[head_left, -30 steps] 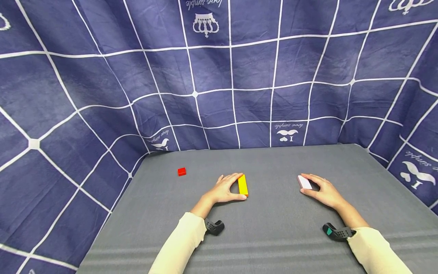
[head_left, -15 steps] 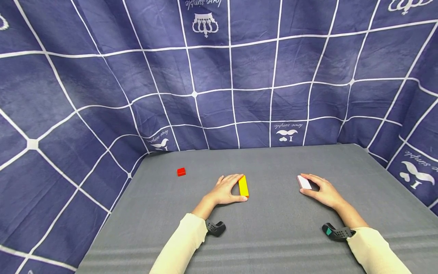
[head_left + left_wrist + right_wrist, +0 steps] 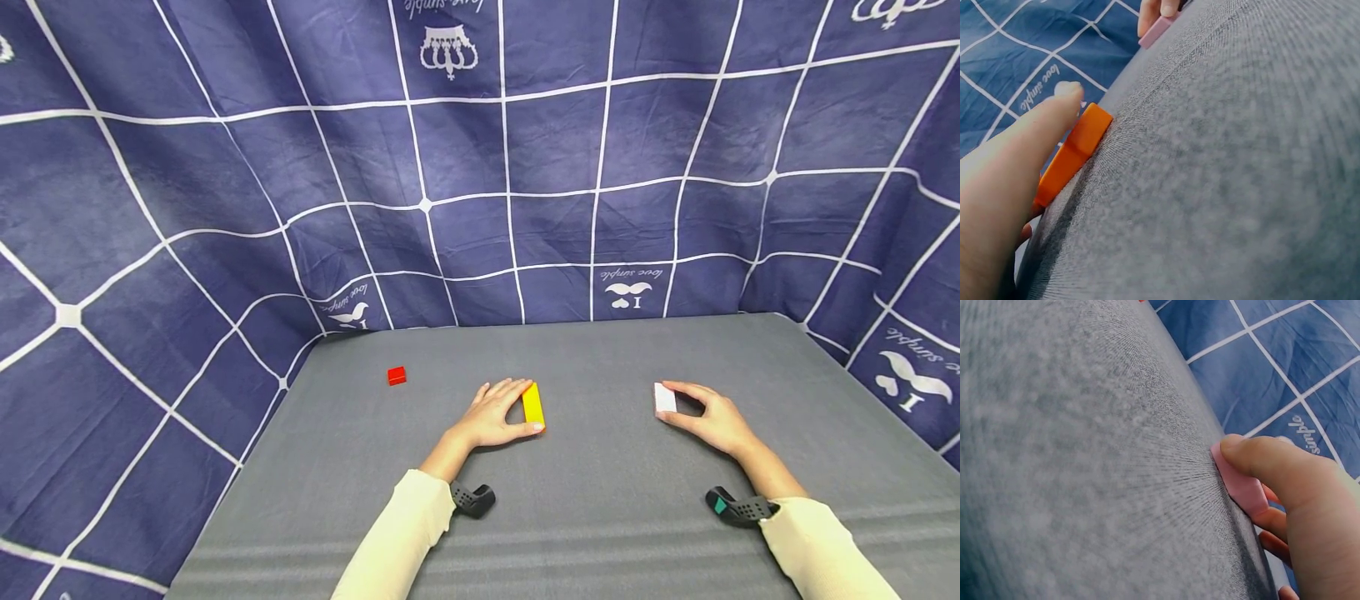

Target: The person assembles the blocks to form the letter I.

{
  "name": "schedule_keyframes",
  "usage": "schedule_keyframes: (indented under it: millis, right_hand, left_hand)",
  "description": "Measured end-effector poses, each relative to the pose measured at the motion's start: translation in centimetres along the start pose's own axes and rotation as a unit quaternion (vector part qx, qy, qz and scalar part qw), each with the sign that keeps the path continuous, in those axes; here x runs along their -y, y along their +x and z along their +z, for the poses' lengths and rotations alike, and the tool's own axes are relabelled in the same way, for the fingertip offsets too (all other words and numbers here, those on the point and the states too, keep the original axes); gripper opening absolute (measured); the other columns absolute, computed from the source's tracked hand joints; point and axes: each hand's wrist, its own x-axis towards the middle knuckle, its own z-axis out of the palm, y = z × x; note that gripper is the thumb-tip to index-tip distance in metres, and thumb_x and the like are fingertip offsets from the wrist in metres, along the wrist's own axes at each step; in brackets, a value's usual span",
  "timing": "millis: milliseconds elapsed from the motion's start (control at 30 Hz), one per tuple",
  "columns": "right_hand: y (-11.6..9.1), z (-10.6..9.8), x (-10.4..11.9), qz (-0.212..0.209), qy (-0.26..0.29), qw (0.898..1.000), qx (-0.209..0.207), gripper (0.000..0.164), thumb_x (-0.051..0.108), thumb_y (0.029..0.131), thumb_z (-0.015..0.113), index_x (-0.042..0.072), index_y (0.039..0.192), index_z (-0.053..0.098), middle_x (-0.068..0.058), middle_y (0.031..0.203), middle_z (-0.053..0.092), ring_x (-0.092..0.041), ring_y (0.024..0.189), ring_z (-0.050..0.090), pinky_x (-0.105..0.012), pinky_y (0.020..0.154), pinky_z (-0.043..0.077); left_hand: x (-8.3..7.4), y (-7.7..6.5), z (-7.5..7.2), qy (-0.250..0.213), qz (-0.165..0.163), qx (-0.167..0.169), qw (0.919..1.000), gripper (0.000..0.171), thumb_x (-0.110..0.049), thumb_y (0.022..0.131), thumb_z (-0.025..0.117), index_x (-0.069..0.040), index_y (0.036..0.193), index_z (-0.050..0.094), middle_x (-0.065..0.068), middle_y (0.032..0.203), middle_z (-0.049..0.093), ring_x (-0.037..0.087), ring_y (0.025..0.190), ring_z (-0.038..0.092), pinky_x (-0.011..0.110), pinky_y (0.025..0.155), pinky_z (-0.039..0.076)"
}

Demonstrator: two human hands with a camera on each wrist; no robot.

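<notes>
My left hand (image 3: 495, 417) spans a small rectangular block (image 3: 533, 404), yellow on top and orange on its sides, with the thumb at its near end and fingertips at the far end. In the left wrist view the orange side of the block (image 3: 1079, 153) faces the camera, low on the grey cloth. My right hand (image 3: 708, 418) pinches a smaller block (image 3: 664, 398) with a white top between thumb and fingers. From the right wrist its side looks pink, and the thumb presses on one end of the pink block (image 3: 1242, 484).
A small red block (image 3: 397, 376) lies at the back left of the grey cloth-covered table (image 3: 592, 500). A blue curtain (image 3: 555, 225) with white grid lines stands behind and to both sides. Each wrist wears a black band (image 3: 472, 500).
The white-topped block has turned slightly in my right hand, so its edges now run straighter away from me. My left hand and the yellow block have barely shifted.
</notes>
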Motion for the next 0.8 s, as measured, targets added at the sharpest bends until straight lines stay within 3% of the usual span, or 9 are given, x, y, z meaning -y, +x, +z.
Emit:
schedule_keyframes:
  millis: [233,433,800]
  right_hand:
    - [-0.2,0.1,0.2,0.014,-0.008,1.0,-0.02,0.051,0.039,0.079,0.08,0.011,0.12,0.069,-0.017,0.119,0.066,-0.037,0.111,0.057,-0.049,0.089,0.04]
    - [-0.4,0.8,1.0,-0.021,-0.011,0.999,-0.046,0.045,0.035,0.076,0.084,0.017,0.115,0.073,-0.008,0.11,0.071,-0.023,0.103,0.06,-0.031,0.085,0.041]
    - [-0.8,1.8,3.1,-0.09,-0.014,0.995,-0.046,0.044,0.029,0.075,0.085,0.015,0.115,0.073,-0.003,0.106,0.071,-0.023,0.101,0.062,-0.025,0.085,0.041]
  left_hand:
    - [-0.1,0.0,-0.2,-0.017,-0.003,-0.005,0.9998,0.065,-0.052,0.096,0.05,-0.02,0.152,0.037,0.002,0.154,0.038,0.024,0.145,0.025,0.054,0.115,0.011]
    - [-0.1,-0.1,0.0,-0.023,-0.004,-0.009,0.9997,0.06,-0.047,0.099,0.047,-0.019,0.151,0.038,0.004,0.154,0.037,0.025,0.145,0.025,0.053,0.116,0.011]
    - [0.0,0.0,-0.2,-0.019,-0.004,-0.004,0.9998,0.061,-0.046,0.099,0.047,-0.019,0.152,0.036,0.004,0.155,0.036,0.025,0.145,0.024,0.053,0.116,0.011]
